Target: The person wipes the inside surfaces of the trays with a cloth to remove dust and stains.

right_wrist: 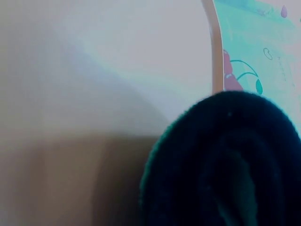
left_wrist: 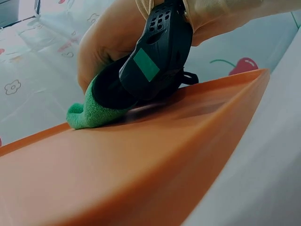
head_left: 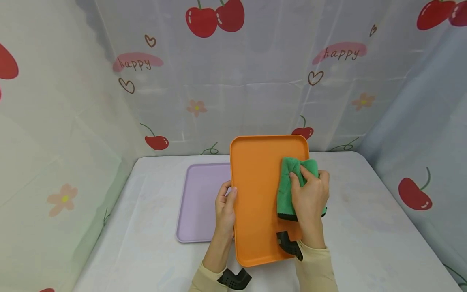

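Observation:
An orange rectangular tray (head_left: pixel 257 202) is held up at a tilt, its inner face toward the head camera. My left hand (head_left: pixel 225 211) grips its left edge, thumb at the rim and the other fingers partly hidden behind. A green cloth (head_left: pixel 286 192) with a dark border lies against the tray's right side. Bunched in my right hand (head_left: pixel 310 196), the cloth touches the tray's inner face. From the left wrist, the cloth (left_wrist: pixel 96 115) presses on the tray (left_wrist: pixel 117 165) close to the far rim. Dark folds of the cloth (right_wrist: pixel 188 155) fill the right wrist view's lower right.
A light purple tray (head_left: pixel 200 202) lies flat on the white-covered table (head_left: pixel 146 227), partly hidden behind the orange one. A printed curtain (head_left: pixel 255 101) with cherries and hearts hangs behind the table, and more of it lines both sides.

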`<state>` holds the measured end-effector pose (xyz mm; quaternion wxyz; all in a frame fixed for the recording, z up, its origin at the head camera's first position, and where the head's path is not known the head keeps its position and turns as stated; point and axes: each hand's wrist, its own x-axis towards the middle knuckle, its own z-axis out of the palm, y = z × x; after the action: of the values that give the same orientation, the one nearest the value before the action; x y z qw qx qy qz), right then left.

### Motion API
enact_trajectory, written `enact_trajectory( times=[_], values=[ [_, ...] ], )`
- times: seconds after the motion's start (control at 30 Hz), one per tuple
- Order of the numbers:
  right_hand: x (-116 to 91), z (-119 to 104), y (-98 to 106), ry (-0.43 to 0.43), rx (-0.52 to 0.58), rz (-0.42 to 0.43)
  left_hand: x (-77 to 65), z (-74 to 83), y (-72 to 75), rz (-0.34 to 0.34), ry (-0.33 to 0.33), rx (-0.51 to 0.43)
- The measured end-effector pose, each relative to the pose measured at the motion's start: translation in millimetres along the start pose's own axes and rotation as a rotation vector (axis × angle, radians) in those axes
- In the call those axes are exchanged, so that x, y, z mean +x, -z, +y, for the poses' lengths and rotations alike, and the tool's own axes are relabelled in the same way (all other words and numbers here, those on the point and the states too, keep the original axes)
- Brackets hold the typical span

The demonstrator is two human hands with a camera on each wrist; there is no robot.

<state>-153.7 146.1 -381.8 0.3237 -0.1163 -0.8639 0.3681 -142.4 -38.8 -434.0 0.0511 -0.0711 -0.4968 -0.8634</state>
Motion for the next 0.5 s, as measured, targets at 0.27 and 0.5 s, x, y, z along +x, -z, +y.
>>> enact_trajectory(
  times=[0.27,0.5],
  values=[
    [-7.8,-9.2,-7.1,0.056,0.018,-0.016,1.0,-0.8,1.3,-0.003,-0.008,-0.008],
    [-15.2,-20.0,-11.0,0.094,0.023,-0.031,1.9,-1.5,1.5,0.001,-0.006,-0.012]
  ],
)
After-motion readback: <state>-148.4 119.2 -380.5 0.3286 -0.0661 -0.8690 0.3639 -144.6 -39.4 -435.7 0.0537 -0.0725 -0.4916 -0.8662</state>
